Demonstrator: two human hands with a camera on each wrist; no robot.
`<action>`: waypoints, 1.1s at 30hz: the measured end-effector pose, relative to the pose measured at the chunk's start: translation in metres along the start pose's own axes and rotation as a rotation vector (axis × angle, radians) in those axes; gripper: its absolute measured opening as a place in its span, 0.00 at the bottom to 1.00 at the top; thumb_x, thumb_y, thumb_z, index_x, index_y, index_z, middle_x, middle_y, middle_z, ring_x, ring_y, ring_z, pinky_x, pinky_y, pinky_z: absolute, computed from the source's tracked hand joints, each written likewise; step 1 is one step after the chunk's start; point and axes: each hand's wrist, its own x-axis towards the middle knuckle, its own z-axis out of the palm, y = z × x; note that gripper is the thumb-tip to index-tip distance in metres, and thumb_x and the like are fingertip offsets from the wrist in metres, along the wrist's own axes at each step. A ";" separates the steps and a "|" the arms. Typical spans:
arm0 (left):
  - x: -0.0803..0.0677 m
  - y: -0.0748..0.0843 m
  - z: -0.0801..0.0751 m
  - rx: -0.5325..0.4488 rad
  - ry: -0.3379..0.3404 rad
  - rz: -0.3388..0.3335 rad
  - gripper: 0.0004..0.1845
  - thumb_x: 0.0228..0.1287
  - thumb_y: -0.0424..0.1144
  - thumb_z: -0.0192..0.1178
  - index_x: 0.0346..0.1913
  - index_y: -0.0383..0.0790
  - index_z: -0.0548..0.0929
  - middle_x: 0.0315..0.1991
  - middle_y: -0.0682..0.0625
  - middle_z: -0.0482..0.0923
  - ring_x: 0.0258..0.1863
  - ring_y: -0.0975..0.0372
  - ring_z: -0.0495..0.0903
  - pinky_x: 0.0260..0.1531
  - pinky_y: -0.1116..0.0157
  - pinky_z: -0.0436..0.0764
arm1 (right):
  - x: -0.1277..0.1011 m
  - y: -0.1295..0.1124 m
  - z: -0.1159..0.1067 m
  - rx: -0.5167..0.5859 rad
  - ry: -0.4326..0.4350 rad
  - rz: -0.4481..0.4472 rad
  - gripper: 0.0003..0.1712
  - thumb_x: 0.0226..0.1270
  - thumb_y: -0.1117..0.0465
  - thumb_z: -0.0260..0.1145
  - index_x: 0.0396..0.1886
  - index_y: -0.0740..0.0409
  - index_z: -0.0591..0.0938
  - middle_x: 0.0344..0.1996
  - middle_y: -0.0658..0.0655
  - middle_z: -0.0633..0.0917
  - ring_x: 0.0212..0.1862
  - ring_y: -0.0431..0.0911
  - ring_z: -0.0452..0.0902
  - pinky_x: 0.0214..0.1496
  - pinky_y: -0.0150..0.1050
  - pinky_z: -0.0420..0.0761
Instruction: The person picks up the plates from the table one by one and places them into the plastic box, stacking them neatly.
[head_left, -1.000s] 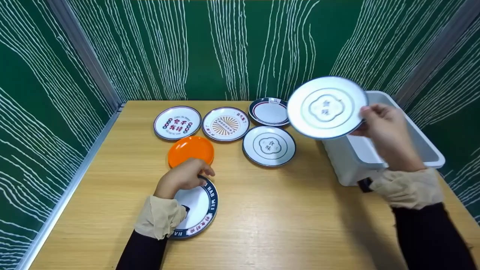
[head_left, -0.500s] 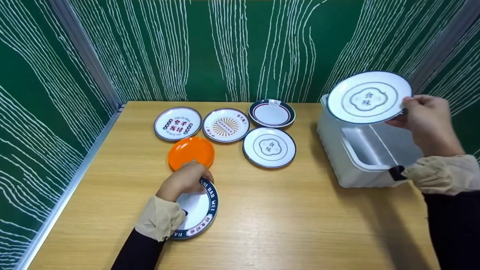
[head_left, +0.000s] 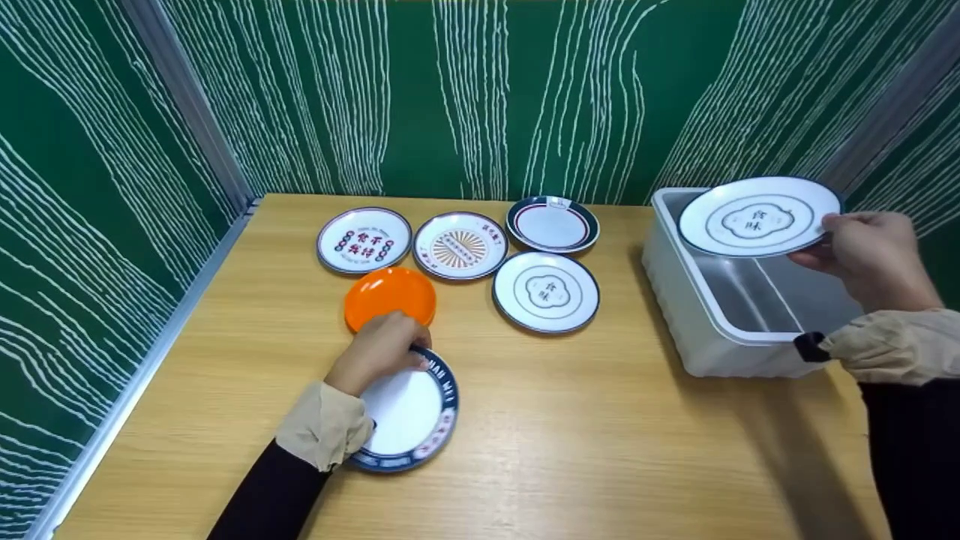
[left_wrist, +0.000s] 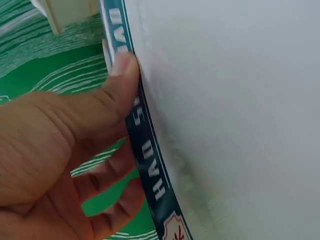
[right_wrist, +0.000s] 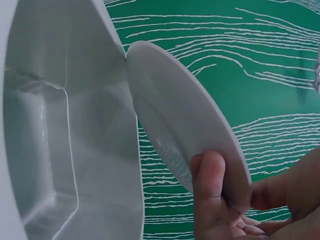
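My right hand (head_left: 877, 255) grips a white plate (head_left: 761, 217) by its right edge, thumb on top and fingers beneath. The plate has thin dark rings and a framed emblem, and is held over the open top of a grey-white plastic bin (head_left: 694, 322). The right wrist view shows the plate's plain underside (right_wrist: 175, 110) beside the bin wall. At the front left, my left hand (head_left: 382, 349) pinches the far rim of a white plate with a navy lettered border (head_left: 409, 416). In the left wrist view the thumb (left_wrist: 122, 75) presses on that rim; the fingers reach behind it.
An orange plate (head_left: 390, 292) lies just beyond my left hand. Behind it are a red-lettered plate (head_left: 364, 240), a sunburst plate (head_left: 460, 246), a dark-rimmed plate (head_left: 553, 225) and a matching emblem plate (head_left: 546, 292). Green walls enclose the wooden table (head_left: 570, 435).
My right hand has carried the emblem plate rightward and then lowered it over the bin, flattening its tilt. My left hand has taken hold of the navy-bordered plate, which shifts slightly right.
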 end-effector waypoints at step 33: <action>0.000 0.001 -0.009 0.064 -0.109 -0.120 0.08 0.61 0.41 0.75 0.29 0.44 0.86 0.24 0.50 0.76 0.29 0.54 0.75 0.34 0.60 0.72 | 0.048 0.012 0.011 0.707 -0.371 0.615 0.33 0.66 0.84 0.43 0.60 0.48 0.63 0.34 0.62 0.79 0.40 0.56 0.86 0.60 0.39 0.81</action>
